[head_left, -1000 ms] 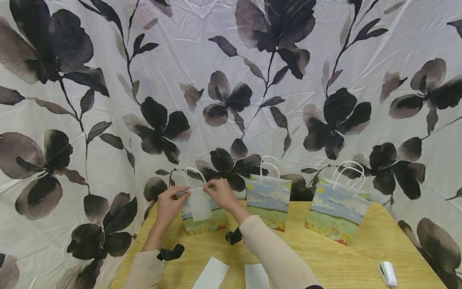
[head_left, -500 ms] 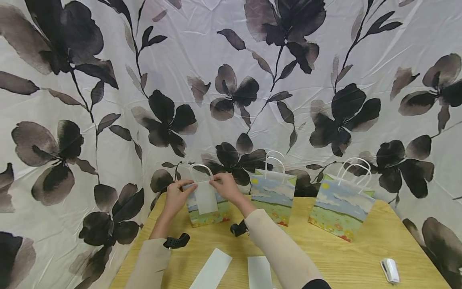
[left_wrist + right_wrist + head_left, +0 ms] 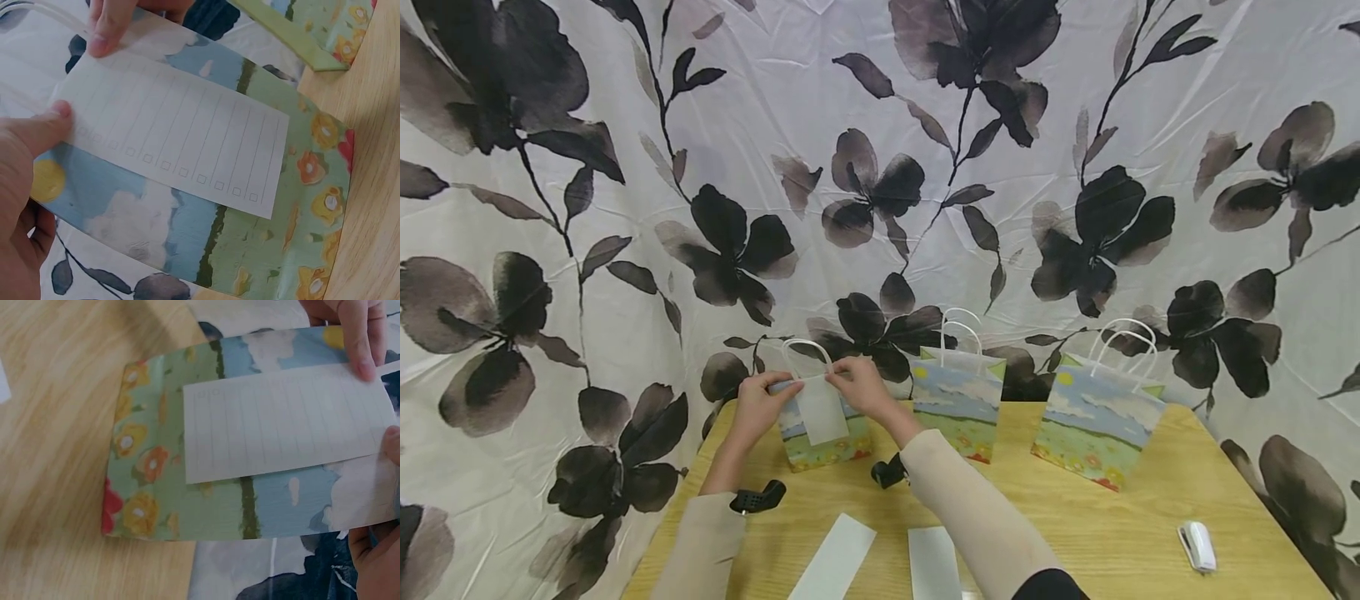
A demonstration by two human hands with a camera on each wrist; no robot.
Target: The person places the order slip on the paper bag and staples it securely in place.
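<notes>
A lined checklist sheet [image 3: 181,137] lies flat against the front of a paper gift bag [image 3: 793,450] painted with sky, meadow and flowers. My left hand [image 3: 762,407] pinches the sheet's top left corner to the bag's rim, thumb in front and fingers behind. At the top right corner my right hand [image 3: 861,387] pinches sheet and bag the same way. The bag's white handle [image 3: 806,343] arches up between the hands. In the right wrist view the sheet [image 3: 281,425] reaches down over the painted meadow.
Two matching gift bags, a middle one [image 3: 958,408] and a right one [image 3: 1097,429], stand along the table's back. Two paper slips, one slanted [image 3: 835,558] and one straight [image 3: 934,562], lie near the front. A white stapler [image 3: 1197,547] sits at the right of the table [image 3: 1060,542].
The head view has shifted slightly. Both hands keep their pinch at the sheet's top corners, and the sheet still hangs over the bag's front.
</notes>
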